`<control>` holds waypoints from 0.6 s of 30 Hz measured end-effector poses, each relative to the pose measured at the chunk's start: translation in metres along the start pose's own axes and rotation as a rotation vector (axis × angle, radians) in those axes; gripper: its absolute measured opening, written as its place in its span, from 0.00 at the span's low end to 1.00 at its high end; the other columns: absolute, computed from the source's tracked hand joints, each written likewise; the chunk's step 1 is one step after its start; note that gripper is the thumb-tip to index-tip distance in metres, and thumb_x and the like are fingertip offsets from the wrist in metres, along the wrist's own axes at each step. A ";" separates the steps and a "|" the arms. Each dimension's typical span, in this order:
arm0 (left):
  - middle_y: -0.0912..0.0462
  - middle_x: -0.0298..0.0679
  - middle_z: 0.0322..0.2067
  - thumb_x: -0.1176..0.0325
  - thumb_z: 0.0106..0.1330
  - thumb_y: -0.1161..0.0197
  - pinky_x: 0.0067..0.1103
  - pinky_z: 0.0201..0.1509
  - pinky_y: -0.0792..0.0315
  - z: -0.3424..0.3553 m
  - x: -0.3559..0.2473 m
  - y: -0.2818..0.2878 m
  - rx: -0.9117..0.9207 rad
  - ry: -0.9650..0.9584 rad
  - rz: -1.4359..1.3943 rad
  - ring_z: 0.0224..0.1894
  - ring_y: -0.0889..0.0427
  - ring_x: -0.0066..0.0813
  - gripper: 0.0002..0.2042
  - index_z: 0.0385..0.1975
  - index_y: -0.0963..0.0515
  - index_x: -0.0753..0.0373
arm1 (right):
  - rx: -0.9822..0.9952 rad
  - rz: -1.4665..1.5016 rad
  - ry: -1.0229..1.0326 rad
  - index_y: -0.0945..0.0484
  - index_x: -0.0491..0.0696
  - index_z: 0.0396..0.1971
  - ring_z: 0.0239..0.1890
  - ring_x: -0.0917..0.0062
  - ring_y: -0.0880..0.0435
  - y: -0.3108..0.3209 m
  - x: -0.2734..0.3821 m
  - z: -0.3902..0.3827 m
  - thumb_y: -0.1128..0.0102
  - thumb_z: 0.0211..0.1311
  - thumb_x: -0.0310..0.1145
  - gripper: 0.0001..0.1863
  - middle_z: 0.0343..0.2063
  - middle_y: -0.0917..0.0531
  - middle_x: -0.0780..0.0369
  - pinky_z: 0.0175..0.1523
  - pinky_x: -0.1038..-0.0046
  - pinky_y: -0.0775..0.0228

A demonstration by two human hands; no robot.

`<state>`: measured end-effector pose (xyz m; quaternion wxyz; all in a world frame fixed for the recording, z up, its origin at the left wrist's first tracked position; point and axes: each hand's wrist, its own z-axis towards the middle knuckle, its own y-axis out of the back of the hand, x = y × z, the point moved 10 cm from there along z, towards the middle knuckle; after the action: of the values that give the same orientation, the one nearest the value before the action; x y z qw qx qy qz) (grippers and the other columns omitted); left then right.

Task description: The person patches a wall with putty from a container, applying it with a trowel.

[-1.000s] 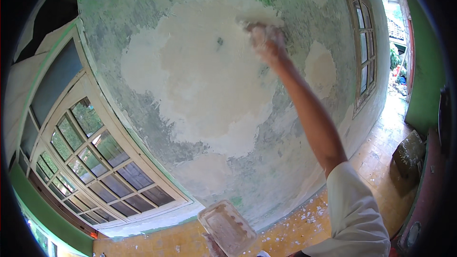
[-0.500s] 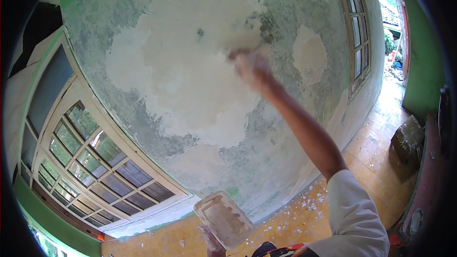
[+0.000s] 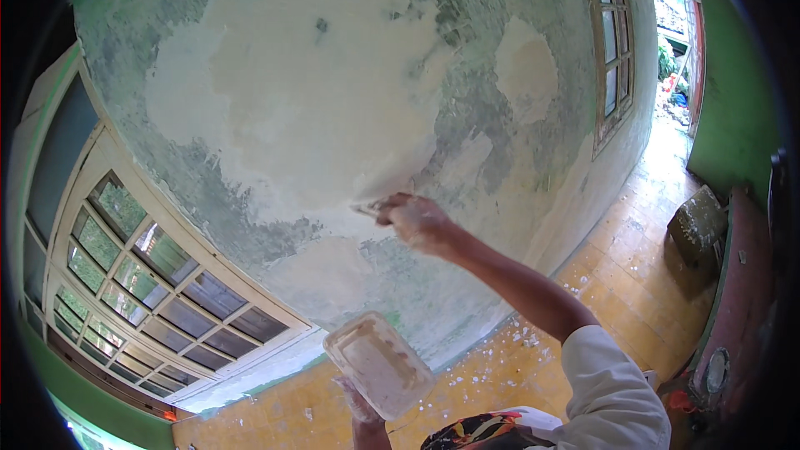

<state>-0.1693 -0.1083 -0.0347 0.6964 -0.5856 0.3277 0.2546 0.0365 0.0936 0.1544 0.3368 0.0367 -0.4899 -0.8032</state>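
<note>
My right hand [image 3: 419, 224] is closed around a putty knife [image 3: 365, 210], its blade against the wall. It works at the lower edge of a broad pale patch of filler [image 3: 292, 108] on the worn green wall [image 3: 292, 242]. Little of the knife shows past my fingers. Low in front of me, my left hand [image 3: 358, 404] grips a shallow rectangular plastic tub [image 3: 335, 342] by its underside and near edge. White filler is smeared over the tub's inside. Its fingers are partly hidden behind the tub.
A paned white window [image 3: 167, 283] stands on the left, and a smaller window [image 3: 614, 50] at the upper right. White flakes lie scattered on the yellow tiled floor [image 3: 492, 383]. A splattered box [image 3: 698, 221] sits on the right, near a bright doorway [image 3: 671, 50].
My right hand has swept the putty knife down the wall, from the upper part of the patch to its lower edge. The tub stays in my left hand; the view has shifted slightly.
</note>
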 end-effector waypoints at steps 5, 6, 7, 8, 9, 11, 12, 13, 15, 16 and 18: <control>0.30 0.45 0.63 0.28 0.64 0.52 0.46 0.64 0.31 0.007 0.002 0.019 -0.062 -0.040 0.018 0.61 0.27 0.48 0.44 0.70 0.41 0.59 | -0.611 -0.018 -0.186 0.22 0.48 0.49 0.54 0.65 0.21 0.147 -0.097 0.007 0.48 0.59 0.21 0.18 0.45 0.17 0.55 0.58 0.67 0.28; 0.30 0.43 0.63 0.28 0.65 0.54 0.45 0.65 0.31 0.006 -0.001 0.021 -0.071 -0.075 0.034 0.61 0.27 0.46 0.43 0.69 0.40 0.58 | -0.900 -0.092 -0.053 0.22 0.46 0.47 0.52 0.65 0.21 0.179 -0.096 -0.002 0.47 0.58 0.21 0.16 0.44 0.18 0.54 0.55 0.68 0.28; 0.30 0.43 0.63 0.28 0.65 0.54 0.45 0.65 0.31 0.005 0.001 0.023 -0.067 -0.059 0.019 0.61 0.27 0.46 0.43 0.69 0.40 0.58 | -0.914 -0.145 -0.041 0.22 0.46 0.48 0.52 0.62 0.22 0.179 -0.099 0.007 0.45 0.58 0.22 0.16 0.45 0.20 0.54 0.55 0.65 0.27; 0.30 0.43 0.63 0.29 0.65 0.54 0.45 0.65 0.31 0.004 0.002 0.023 -0.058 -0.043 0.002 0.61 0.27 0.46 0.43 0.69 0.40 0.58 | -0.940 -0.200 -0.012 0.22 0.46 0.48 0.52 0.59 0.23 0.174 -0.096 0.016 0.44 0.58 0.24 0.16 0.46 0.21 0.53 0.55 0.63 0.27; 0.30 0.43 0.63 0.29 0.65 0.54 0.45 0.64 0.30 0.005 0.005 0.021 -0.043 -0.028 -0.018 0.61 0.27 0.46 0.42 0.69 0.40 0.57 | -0.927 -0.219 -0.044 0.22 0.46 0.48 0.52 0.55 0.24 0.170 -0.101 0.024 0.43 0.58 0.26 0.16 0.46 0.22 0.53 0.54 0.61 0.27; 0.31 0.45 0.64 0.29 0.63 0.50 0.46 0.65 0.31 0.005 0.008 0.016 0.000 0.000 -0.044 0.61 0.27 0.48 0.44 0.70 0.42 0.58 | -1.032 -0.242 -0.146 0.24 0.46 0.50 0.48 0.60 0.26 0.146 -0.093 0.028 0.48 0.60 0.22 0.17 0.44 0.25 0.54 0.51 0.64 0.26; 0.32 0.46 0.65 0.29 0.63 0.48 0.46 0.65 0.32 0.006 0.010 0.014 0.019 0.015 -0.056 0.61 0.27 0.49 0.45 0.70 0.42 0.58 | -1.115 -0.134 -0.111 0.24 0.46 0.50 0.47 0.61 0.26 0.133 -0.085 0.024 0.50 0.61 0.20 0.17 0.45 0.26 0.54 0.50 0.65 0.26; 0.32 0.46 0.65 0.30 0.63 0.48 0.46 0.65 0.32 0.008 0.011 0.014 0.009 0.015 -0.060 0.62 0.27 0.49 0.45 0.70 0.42 0.58 | -1.138 0.119 -0.157 0.25 0.45 0.50 0.47 0.63 0.26 0.117 -0.091 0.023 0.52 0.61 0.19 0.17 0.45 0.27 0.54 0.49 0.65 0.26; 0.31 0.46 0.65 0.30 0.63 0.48 0.46 0.66 0.32 0.011 0.012 0.013 0.011 0.013 -0.070 0.62 0.27 0.49 0.44 0.70 0.42 0.58 | -1.020 0.408 -0.151 0.24 0.44 0.48 0.46 0.64 0.25 0.078 -0.088 0.018 0.52 0.61 0.18 0.16 0.45 0.26 0.54 0.49 0.65 0.27; 0.31 0.45 0.65 0.30 0.63 0.48 0.46 0.66 0.32 0.013 0.014 0.013 0.007 0.028 -0.062 0.62 0.27 0.49 0.44 0.70 0.42 0.58 | -0.944 0.283 -0.088 0.24 0.44 0.48 0.45 0.64 0.24 0.066 -0.070 0.012 0.51 0.61 0.19 0.16 0.44 0.26 0.53 0.49 0.64 0.27; 0.31 0.45 0.65 0.30 0.63 0.48 0.46 0.66 0.33 0.017 0.018 0.009 0.054 0.048 -0.076 0.62 0.27 0.49 0.44 0.70 0.42 0.59 | -0.771 0.142 -0.010 0.24 0.43 0.46 0.45 0.62 0.23 0.047 -0.051 0.002 0.50 0.61 0.20 0.14 0.42 0.24 0.52 0.49 0.63 0.27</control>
<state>-0.1613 -0.0903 -0.0520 0.7129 -0.5846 0.3286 0.2050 0.0987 0.1108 0.1799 0.3785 -0.1305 -0.1550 -0.9032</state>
